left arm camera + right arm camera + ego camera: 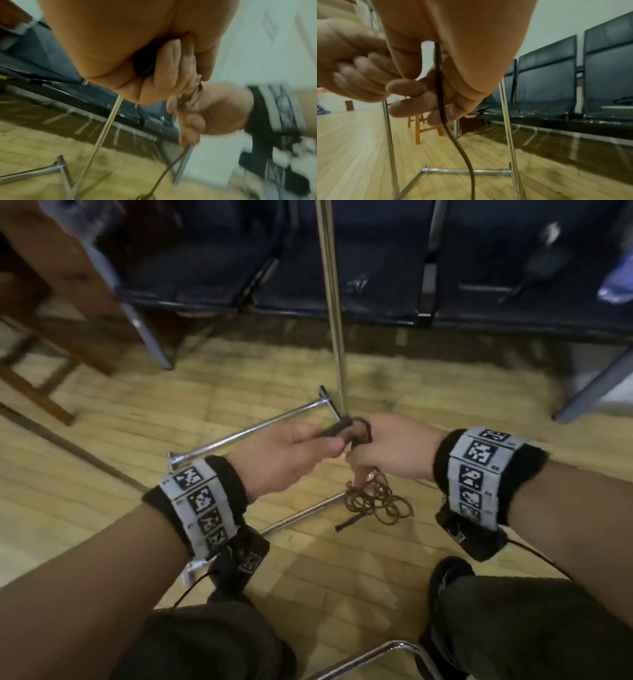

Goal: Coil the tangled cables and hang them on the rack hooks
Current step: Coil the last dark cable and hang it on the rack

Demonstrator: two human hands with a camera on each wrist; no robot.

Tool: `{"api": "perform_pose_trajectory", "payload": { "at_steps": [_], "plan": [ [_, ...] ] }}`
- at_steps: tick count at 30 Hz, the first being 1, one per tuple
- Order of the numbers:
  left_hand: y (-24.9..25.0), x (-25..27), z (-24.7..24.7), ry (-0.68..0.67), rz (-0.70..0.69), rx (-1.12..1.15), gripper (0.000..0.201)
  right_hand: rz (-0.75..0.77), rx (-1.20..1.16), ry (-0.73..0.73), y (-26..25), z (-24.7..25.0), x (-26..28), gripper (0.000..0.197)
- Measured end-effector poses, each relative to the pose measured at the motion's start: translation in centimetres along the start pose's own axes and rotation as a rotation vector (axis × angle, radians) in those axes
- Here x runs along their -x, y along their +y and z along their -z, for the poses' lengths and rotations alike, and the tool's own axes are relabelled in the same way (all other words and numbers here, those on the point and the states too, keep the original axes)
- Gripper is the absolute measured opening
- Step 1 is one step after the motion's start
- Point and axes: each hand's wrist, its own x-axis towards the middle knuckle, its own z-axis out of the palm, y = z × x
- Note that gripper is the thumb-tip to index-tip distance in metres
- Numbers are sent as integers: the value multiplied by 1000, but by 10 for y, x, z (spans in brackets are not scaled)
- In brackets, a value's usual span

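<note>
A thin dark cable runs between both hands, held above the wooden floor. My left hand (308,445) pinches the cable's dark plug end (337,428). My right hand (383,450) grips a small loop of the cable (363,428) beside it, fingers curled round it. From the right hand the cable (452,136) hangs down to a tangled pile (376,501) on the floor, with a second plug (349,522) lying at the pile's edge. The chrome rack pole (330,302) rises just behind the hands. Its base bars (246,433) lie on the floor. No hooks are in view.
A row of dark padded seats (376,268) stands behind the rack. Wooden furniture (51,302) is at the left. My knees (513,628) and a chrome chair frame (387,652) are at the bottom. A wooden stool (419,128) shows in the right wrist view.
</note>
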Motion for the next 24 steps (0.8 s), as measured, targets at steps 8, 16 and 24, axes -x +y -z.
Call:
{"api": "perform_pose_trajectory", "payload": {
  "at_steps": [8, 16, 24],
  "plan": [
    [122, 100, 42, 113, -441, 719, 53, -29, -97, 245, -24, 10, 78, 19],
    [61, 58, 2, 426, -202, 417, 9, -42, -138, 345, -41, 2, 76, 29],
    [-8, -14, -34, 79, -33, 321, 39, -113, -652, 434, -31, 3, 35, 34]
  ]
}}
